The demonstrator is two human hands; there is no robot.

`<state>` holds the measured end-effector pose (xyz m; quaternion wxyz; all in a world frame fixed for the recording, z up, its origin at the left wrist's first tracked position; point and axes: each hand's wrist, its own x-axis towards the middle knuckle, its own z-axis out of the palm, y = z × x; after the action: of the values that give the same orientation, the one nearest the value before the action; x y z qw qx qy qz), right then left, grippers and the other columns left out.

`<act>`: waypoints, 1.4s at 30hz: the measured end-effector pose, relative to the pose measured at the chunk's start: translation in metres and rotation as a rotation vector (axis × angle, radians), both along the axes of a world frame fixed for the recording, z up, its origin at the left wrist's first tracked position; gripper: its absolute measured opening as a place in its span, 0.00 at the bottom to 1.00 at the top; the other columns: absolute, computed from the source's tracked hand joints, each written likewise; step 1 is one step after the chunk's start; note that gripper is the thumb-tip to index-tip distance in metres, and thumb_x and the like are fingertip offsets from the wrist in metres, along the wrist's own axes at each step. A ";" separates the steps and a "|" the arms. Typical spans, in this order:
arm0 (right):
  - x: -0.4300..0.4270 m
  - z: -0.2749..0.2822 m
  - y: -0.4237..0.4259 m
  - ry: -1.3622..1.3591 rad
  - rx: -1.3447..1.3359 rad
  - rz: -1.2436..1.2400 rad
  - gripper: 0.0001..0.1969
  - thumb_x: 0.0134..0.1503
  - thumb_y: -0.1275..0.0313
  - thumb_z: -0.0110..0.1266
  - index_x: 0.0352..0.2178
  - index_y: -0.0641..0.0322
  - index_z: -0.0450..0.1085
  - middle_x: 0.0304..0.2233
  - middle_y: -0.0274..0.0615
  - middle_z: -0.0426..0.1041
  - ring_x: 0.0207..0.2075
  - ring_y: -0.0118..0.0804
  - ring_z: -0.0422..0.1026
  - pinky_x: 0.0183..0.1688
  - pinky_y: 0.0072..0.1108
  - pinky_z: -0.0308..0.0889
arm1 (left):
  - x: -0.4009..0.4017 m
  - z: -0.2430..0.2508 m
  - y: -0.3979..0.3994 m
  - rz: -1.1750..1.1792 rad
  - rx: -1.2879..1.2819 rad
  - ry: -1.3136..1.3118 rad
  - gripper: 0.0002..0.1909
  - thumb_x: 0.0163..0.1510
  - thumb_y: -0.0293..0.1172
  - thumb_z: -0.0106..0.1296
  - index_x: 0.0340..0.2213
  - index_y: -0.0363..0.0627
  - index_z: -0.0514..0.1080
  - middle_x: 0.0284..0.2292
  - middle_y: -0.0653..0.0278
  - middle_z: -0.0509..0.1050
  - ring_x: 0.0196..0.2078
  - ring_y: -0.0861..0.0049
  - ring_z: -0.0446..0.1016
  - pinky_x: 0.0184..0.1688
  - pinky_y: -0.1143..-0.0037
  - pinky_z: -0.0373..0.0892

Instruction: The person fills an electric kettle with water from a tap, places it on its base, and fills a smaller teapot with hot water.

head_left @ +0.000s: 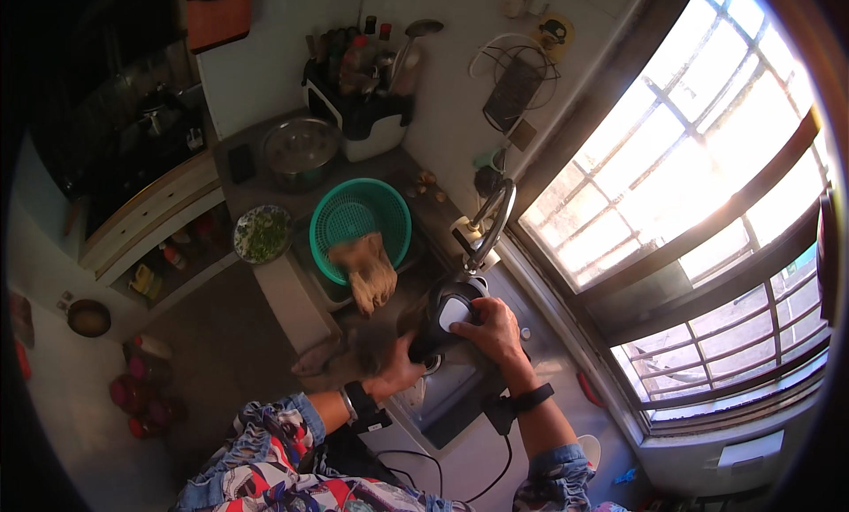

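Both hands are on a black container (434, 329) with a pale rounded panel, held over the sink (457, 406) beneath the curved metal faucet (501, 220). My right hand (492, 329) grips its upper right side, thumb on the pale panel. At its lower left, my left hand (398, 369) holds the side, and the fingers are partly hidden. The container's exact kind cannot be told. Beyond my left hand, a green plastic colander (322, 213) sits over the sink's far part. A wrinkled brown cloth-like item (371, 273) hangs over its near rim.
A patterned bowl of chopped greens (265, 233) sits on the counter's left edge. Behind are a metal pot (302, 147) and a caddy (371, 137) with bottles and a ladle (418, 31). A barred window (696, 134) is at right. Dark cables (441, 475) hang near my body.
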<state>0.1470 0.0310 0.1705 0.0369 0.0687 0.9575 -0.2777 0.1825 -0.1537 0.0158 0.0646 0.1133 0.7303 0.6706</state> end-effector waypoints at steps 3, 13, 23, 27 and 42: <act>0.002 0.004 -0.009 0.018 0.069 -0.006 0.30 0.35 0.57 0.72 0.39 0.63 0.74 0.34 0.43 0.73 0.38 0.44 0.74 0.41 0.31 0.69 | 0.002 0.014 0.003 0.120 -0.102 0.042 0.27 0.39 0.22 0.55 0.46 0.35 0.69 0.36 0.43 0.76 0.43 0.52 0.76 0.46 0.67 0.70; 0.046 -0.029 -0.021 0.173 0.093 -0.158 0.21 0.50 0.64 0.60 0.45 0.57 0.69 0.36 0.45 0.74 0.37 0.51 0.75 0.36 0.38 0.70 | 0.006 -0.024 0.003 -0.012 -0.056 0.031 0.26 0.39 0.23 0.54 0.45 0.35 0.69 0.37 0.43 0.75 0.44 0.58 0.75 0.45 0.69 0.69; 0.071 -0.003 -0.045 0.406 -0.182 0.151 0.04 0.47 0.76 0.59 0.27 0.58 0.75 0.20 0.41 0.72 0.18 0.36 0.73 0.22 0.23 0.68 | 0.004 -0.063 0.006 0.036 0.045 -0.058 0.27 0.41 0.20 0.57 0.47 0.40 0.69 0.39 0.51 0.76 0.43 0.63 0.76 0.46 0.69 0.69; 0.016 -0.014 0.023 0.387 -0.042 -0.144 0.08 0.49 0.70 0.56 0.32 0.58 0.74 0.19 0.42 0.72 0.21 0.45 0.73 0.27 0.31 0.69 | -0.012 -0.030 -0.006 0.010 0.068 0.055 0.26 0.43 0.22 0.58 0.47 0.41 0.69 0.40 0.55 0.76 0.44 0.66 0.75 0.47 0.71 0.69; -0.141 -0.059 0.064 0.143 0.451 0.228 0.17 0.55 0.71 0.46 0.46 0.47 0.69 0.35 0.47 0.76 0.39 0.50 0.76 0.41 0.38 0.71 | -0.058 0.062 -0.014 0.004 0.012 0.095 0.27 0.40 0.20 0.54 0.46 0.42 0.68 0.35 0.60 0.70 0.38 0.72 0.70 0.44 0.74 0.67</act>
<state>0.0062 0.0948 0.1116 -0.0159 -0.0530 0.9969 -0.0556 0.1249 -0.1677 0.0778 0.0277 0.1440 0.7289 0.6688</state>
